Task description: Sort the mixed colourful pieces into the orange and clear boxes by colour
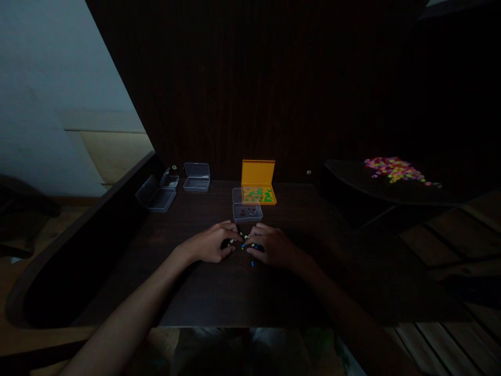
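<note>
Seen from the wearer's own eye level in dim light, two bare forearms reach in over a dark wooden tabletop (203, 297). The left hand (216, 243) and the right hand (274, 246) face each other near the middle, fingers curved and parted from the thumbs, both loosely open. Between and under the fingertips lies a scatter of tiny pieces: cream pieces (231, 241) beside the left fingers, more cream and some blue pieces (243, 245) by the right. A single blue piece (252, 263) lies closer to the wearer. Whether any fingertip pinches a piece cannot be told.

Just beyond the hands stands an open clear box (248, 220) with a few dark reddish bits inside. Its raised lid overlaps the view of an open yellow box (258, 172) behind it, which holds bright green pieces (268, 196).

Further left sit three more clear plastic boxes (197, 183), lids up. On the right, a dark curved shelf (344, 175) carries a heap of pink, red and yellow pieces (395, 169). A dark panel (235, 78) rises behind the tabletop.
</note>
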A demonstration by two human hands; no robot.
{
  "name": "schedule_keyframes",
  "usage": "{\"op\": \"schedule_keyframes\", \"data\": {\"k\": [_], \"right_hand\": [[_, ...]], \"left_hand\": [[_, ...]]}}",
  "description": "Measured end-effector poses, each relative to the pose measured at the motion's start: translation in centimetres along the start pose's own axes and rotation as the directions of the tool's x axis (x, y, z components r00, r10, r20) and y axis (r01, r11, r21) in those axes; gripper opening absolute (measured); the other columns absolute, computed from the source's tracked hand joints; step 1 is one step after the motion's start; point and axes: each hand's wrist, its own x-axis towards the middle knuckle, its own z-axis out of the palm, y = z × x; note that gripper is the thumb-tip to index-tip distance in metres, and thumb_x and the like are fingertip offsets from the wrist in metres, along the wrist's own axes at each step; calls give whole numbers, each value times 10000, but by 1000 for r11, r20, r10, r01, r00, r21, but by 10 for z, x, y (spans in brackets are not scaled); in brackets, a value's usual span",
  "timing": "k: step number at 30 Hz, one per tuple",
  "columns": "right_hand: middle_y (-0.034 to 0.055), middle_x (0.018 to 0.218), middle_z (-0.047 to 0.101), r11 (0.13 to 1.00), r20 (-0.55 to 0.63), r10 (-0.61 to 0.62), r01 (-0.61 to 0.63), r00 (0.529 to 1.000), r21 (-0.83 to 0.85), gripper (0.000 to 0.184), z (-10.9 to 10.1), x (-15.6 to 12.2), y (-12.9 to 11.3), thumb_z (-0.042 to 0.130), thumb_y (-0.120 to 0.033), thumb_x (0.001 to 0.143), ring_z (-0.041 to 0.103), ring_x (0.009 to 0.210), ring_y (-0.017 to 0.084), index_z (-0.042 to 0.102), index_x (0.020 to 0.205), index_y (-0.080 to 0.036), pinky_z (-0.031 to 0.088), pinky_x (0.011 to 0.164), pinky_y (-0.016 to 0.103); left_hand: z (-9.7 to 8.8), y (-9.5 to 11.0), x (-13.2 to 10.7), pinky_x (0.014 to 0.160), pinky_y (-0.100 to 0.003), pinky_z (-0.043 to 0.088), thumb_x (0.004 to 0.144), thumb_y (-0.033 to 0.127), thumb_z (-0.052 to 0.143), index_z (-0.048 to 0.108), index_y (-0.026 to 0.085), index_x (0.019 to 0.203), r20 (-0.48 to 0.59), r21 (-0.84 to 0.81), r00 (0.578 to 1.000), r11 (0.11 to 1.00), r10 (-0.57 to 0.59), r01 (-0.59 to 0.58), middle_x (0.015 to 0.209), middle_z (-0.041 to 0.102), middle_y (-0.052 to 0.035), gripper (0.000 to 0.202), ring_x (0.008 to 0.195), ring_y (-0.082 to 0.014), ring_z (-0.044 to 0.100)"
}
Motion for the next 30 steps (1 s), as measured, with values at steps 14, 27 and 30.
{"op": "schedule_keyframes", "data": {"k": [14,27,30], "right_hand": [[47,912,649,1000,29,2,-3,1000,24,77,-2,1,-1,634,-212,887,560,913,187,691,940,-206,443,735,285],[38,874,645,997,3,-11,11,1000,79,48,-2,-1,0,655,-171,860,571,873,177,682,893,-193,436,731,277],[37,859,646,992,-44,-9,15,999,126,41,-3,0,1,647,-176,868,580,867,175,683,880,-192,447,757,284]], "left_hand": [[8,-3,2,884,-323,464,898,187,576,700,211,1016,-22,45,1000,999,-16,17,936,616,-55,173,939,-197,581],[12,1,4,841,-296,460,928,189,540,663,177,977,-37,44,997,996,-73,75,949,605,-64,133,935,-189,574],[13,1,4,839,-294,460,926,191,543,660,181,964,-47,50,996,996,-69,72,945,603,-59,123,932,-188,572]]}}
